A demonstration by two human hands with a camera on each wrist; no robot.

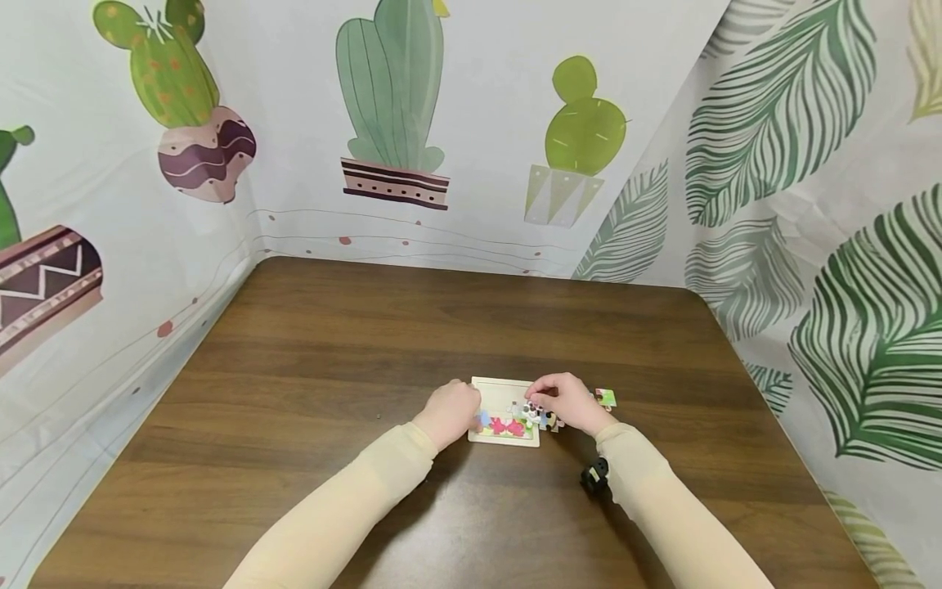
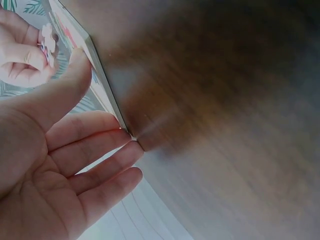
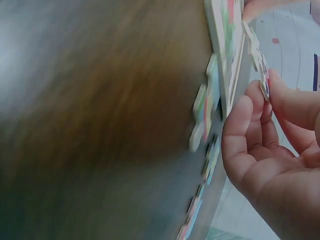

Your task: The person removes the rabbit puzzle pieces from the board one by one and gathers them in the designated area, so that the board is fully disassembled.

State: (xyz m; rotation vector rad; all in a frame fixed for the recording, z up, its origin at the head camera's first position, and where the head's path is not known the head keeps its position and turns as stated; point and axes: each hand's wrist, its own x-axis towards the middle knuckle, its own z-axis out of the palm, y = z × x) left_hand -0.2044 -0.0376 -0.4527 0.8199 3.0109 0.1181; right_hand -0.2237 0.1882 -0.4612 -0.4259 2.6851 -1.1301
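A pale jigsaw tray lies on the table, with pink and other coloured pieces fitted along its near side. My left hand holds the tray's left edge; in the left wrist view the thumb lies over the rim and the fingers meet the side. Above the tray's right part, my right hand pinches a puzzle piece between thumb and fingertips. The piece is tilted and clear of the tray, seen nearly edge-on in the right wrist view. Its printed picture is mostly hidden there.
Several loose puzzle pieces lie right of the tray, partly under my right hand; one green piece shows beyond it. A small black device is at my right wrist. The brown table meets patterned cloth behind.
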